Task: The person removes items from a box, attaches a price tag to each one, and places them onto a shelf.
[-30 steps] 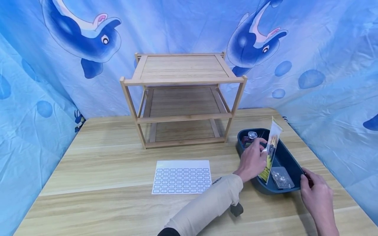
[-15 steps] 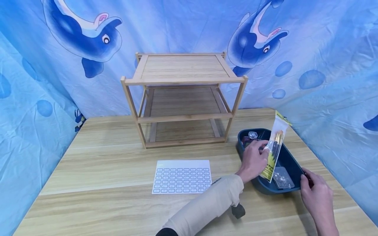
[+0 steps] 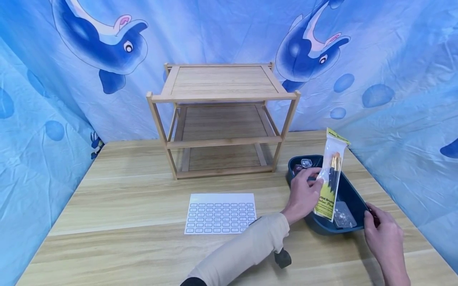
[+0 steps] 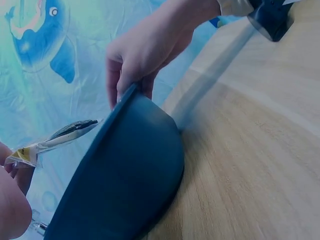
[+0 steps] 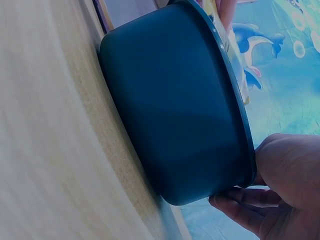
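Note:
My left hand, in a beige sleeve, pinches a clear and yellow paintbrush pack by its side edge. Several dark-handled brushes show in the pack, which stands tilted over a dark blue plastic bin. The left wrist view shows the left hand at the lower left with the paintbrush pack. My right hand grips the bin's near right rim, thumb and fingers on either side; the right hand also shows in the right wrist view. A clear packet lies inside the bin.
Small dark and shiny items lie in the bin's far end, partly hidden. A three-tier wooden shelf stands at the back of the table. A white sheet with a printed grid lies before it. Dolphin-print curtains surround the table.
The left hand has raised the paintbrush pack slightly and turned its printed face toward the head camera. The right hand and the bin have stayed in place.

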A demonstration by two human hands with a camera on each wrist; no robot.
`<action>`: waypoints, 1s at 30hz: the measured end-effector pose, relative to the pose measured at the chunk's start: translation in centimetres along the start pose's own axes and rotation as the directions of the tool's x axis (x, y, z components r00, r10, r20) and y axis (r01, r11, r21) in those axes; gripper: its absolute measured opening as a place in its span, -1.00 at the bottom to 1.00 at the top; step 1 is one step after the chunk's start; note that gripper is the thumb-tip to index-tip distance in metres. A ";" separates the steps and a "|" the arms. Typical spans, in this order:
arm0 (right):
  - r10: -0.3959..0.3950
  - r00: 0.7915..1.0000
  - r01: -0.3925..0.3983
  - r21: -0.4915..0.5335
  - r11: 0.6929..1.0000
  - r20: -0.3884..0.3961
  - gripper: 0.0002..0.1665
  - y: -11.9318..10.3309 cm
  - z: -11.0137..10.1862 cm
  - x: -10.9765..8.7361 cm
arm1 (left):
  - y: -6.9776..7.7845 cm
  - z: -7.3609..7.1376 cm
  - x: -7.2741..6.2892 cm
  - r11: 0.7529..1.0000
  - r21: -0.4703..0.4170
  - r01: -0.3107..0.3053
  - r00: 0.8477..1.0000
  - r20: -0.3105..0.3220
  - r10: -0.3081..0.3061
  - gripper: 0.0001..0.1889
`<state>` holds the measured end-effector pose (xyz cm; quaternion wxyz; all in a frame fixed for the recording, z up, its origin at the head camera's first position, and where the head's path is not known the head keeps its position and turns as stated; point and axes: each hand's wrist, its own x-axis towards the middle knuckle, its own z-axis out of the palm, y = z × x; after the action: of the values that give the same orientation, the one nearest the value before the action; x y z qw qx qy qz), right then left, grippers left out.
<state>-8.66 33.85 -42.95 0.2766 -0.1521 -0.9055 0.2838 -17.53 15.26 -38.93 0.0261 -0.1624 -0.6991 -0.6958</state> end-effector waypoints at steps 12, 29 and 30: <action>0.001 1.000 -0.001 -0.013 1.000 0.005 -0.62 -0.1 0.1 0.0 | 0.8 -2.6 -1.3 0.992 -0.128 -0.013 1.000 0.000 0.013 -0.65; 0.007 1.000 -0.006 -0.030 1.000 0.029 -0.61 -0.1 -0.1 0.3 | 1.1 -6.9 -2.6 0.975 -0.217 -0.053 0.997 0.035 0.062 -0.62; 0.003 1.000 -0.002 -0.031 1.000 0.025 -0.62 0.0 -0.1 0.3 | 1.1 -7.1 -2.7 0.974 -0.221 -0.053 0.997 0.036 0.062 -0.62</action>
<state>-8.82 34.00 -42.71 0.2624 -0.1540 -0.9129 0.2722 -16.03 7.73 -38.32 0.0133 -0.1992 -0.6132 -0.7643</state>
